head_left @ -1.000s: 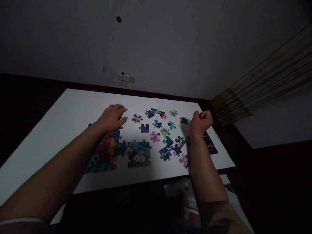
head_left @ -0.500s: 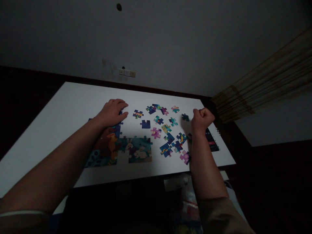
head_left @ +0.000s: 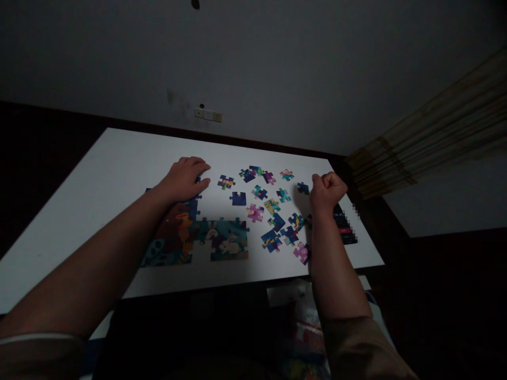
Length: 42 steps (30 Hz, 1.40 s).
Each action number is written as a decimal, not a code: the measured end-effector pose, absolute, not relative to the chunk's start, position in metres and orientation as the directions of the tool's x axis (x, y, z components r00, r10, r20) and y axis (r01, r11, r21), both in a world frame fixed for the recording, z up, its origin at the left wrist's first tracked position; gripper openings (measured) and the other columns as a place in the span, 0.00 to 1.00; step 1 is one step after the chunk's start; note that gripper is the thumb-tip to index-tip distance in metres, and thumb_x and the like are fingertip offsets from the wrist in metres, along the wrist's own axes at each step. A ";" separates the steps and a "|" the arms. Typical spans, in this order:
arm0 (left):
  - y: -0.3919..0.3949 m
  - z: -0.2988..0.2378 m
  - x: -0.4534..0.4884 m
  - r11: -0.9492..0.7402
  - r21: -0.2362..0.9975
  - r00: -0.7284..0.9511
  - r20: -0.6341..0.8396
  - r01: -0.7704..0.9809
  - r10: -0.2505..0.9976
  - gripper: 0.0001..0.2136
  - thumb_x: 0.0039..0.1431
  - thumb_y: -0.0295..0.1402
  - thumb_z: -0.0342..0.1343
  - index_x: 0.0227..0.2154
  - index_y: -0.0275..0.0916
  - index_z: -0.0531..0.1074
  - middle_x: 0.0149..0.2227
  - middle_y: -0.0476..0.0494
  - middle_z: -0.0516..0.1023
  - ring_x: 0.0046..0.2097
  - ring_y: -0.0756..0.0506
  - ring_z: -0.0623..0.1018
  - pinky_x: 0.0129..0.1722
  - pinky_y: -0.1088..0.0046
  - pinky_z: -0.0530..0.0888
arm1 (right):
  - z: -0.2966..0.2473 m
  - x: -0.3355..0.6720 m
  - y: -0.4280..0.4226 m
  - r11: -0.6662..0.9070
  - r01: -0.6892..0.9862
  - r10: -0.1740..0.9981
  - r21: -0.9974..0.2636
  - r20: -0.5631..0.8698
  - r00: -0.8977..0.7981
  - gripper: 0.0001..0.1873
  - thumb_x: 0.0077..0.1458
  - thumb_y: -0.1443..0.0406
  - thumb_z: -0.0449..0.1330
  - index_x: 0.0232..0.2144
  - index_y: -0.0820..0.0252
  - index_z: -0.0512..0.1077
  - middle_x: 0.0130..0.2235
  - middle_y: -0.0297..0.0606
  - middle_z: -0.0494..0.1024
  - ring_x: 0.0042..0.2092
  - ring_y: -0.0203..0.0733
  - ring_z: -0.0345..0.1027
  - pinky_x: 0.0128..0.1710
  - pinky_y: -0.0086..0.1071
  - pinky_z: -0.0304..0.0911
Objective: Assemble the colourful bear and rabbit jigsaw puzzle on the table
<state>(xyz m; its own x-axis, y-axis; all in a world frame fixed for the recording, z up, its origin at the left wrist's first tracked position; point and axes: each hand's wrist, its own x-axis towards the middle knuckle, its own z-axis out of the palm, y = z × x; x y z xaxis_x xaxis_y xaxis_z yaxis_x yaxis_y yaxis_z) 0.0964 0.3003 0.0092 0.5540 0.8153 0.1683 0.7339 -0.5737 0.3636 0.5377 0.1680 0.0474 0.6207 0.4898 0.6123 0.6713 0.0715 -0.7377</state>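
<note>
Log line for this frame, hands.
left hand: palm down, at assembled jigsaw section | right hand: clenched fist, beside loose puzzle pieces

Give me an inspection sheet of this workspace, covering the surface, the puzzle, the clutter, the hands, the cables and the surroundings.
Surface: white tabletop, dimly lit.
Job's things: partly assembled jigsaw puzzle showing rabbits, with a gap in its lower edge; loose puzzle pieces to its right, including a dark blue piece.
Clutter: dark box or card at the table's right edge.
Hands: left hand lies open and flat at the puzzle's top edge; right hand is a fist beside a small dark blue piece.
Cables: nothing seen.
Surroundings: wall switch plate on the wall, curtain at right.
</note>
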 end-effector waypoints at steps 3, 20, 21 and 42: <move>0.300 0.009 0.097 -0.570 0.362 0.551 0.165 0.738 0.818 0.30 0.72 0.53 0.57 0.69 0.46 0.85 0.75 0.31 0.81 0.73 0.19 0.76 0.73 0.32 0.74 | 0.047 0.538 0.168 0.043 0.676 0.493 -0.736 0.604 0.626 0.29 0.53 0.73 0.64 0.22 0.48 0.46 0.23 0.22 0.49 0.29 0.37 0.45 0.33 0.35 0.49; 0.298 0.012 0.099 -0.546 0.382 0.539 0.137 0.746 0.831 0.31 0.72 0.52 0.57 0.71 0.47 0.84 0.76 0.31 0.79 0.75 0.18 0.74 0.74 0.31 0.72 | 0.077 0.544 0.151 0.283 0.730 0.208 -0.622 0.783 0.587 0.33 0.58 0.67 0.66 0.24 0.47 0.41 0.24 0.22 0.44 0.27 0.36 0.43 0.31 0.35 0.49; 0.299 0.011 0.099 -0.550 0.386 0.541 0.143 0.741 0.829 0.31 0.71 0.53 0.57 0.70 0.47 0.84 0.76 0.31 0.80 0.75 0.18 0.75 0.74 0.31 0.72 | 0.087 0.547 0.144 0.301 0.739 0.173 -0.603 0.797 0.579 0.34 0.58 0.66 0.67 0.25 0.47 0.41 0.24 0.22 0.43 0.26 0.36 0.42 0.31 0.35 0.50; 0.303 0.011 0.100 -0.569 0.373 0.548 0.172 0.733 0.819 0.31 0.71 0.52 0.57 0.69 0.44 0.85 0.76 0.28 0.81 0.72 0.21 0.77 0.74 0.32 0.74 | 0.038 0.469 -0.034 -0.013 0.604 0.960 -0.797 0.158 0.229 0.35 0.63 0.50 0.73 0.18 0.49 0.54 0.20 0.27 0.60 0.24 0.40 0.53 0.27 0.37 0.54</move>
<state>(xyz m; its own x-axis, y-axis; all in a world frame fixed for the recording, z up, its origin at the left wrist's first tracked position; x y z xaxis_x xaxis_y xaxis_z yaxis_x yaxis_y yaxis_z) 0.0999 0.3028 0.0108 0.5476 0.8190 0.1716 0.7335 -0.5685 0.3726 0.4691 -0.0343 0.0383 0.2294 0.9603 0.1585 0.6038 -0.0128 -0.7970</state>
